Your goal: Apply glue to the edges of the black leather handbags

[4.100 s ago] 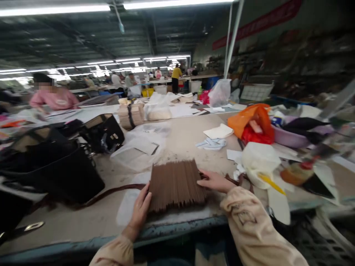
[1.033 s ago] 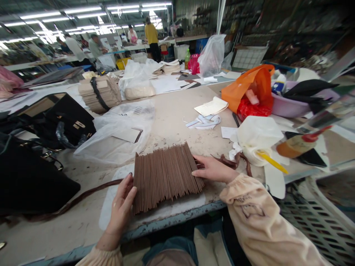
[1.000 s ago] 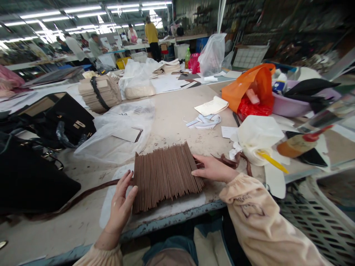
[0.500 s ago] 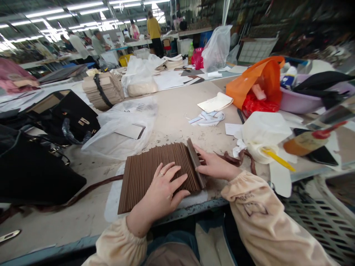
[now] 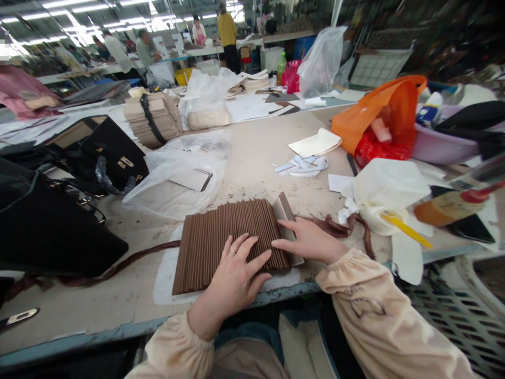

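Both hands, left hand (image 5: 236, 273) and right hand (image 5: 310, 241), press one strip stack (image 5: 229, 239)

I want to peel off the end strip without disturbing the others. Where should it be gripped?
Probably its raised long edge, from the right: the end strip tips up off the brown strip stack, beside the right hand, while the left hand presses the stack flat.

Left hand (image 5: 236, 268) flat on brown strips (image 5: 221, 239); right hand (image 5: 310, 241) tilting end strip.
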A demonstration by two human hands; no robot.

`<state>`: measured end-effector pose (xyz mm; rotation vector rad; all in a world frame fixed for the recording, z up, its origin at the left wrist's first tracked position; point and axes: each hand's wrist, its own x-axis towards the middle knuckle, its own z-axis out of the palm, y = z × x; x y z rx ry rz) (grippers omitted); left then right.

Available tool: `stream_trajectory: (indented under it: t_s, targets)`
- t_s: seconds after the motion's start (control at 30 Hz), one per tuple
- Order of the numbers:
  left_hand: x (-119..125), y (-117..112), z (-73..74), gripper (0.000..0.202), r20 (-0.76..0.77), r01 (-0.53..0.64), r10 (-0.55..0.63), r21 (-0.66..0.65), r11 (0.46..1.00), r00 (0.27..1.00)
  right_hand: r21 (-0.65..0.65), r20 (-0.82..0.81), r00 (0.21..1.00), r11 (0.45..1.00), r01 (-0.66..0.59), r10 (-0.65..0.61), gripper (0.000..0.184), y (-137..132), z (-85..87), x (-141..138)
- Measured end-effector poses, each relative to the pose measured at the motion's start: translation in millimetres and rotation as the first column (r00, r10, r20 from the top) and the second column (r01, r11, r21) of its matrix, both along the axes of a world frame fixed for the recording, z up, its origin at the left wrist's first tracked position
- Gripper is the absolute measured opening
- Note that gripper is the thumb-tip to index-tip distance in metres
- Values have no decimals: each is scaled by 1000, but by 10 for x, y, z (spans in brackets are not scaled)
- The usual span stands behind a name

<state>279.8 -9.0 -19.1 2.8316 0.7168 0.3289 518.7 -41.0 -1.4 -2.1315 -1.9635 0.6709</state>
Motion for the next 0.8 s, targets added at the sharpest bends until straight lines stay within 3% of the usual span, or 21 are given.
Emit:
stream_trajectory:
  t_s: [0.17, 0.4, 0.8]
  targets:
    - [-13, 10, 17, 38, -6, 19, -19, -3, 1000, 1000, -34, 46, 998, 998, 44, -43, 88, -20, 6, -103]
    - [-22, 23, 19, 36, -6, 29, -29, -12, 1000, 1000, -29, 83, 995, 998, 62, -59, 80, -9, 15, -193]
    - [-39, 30, 1, 39, -6, 34, -34, -23, 999, 999, -57, 42, 997, 996, 73, -70, 82, 2, -10, -171]
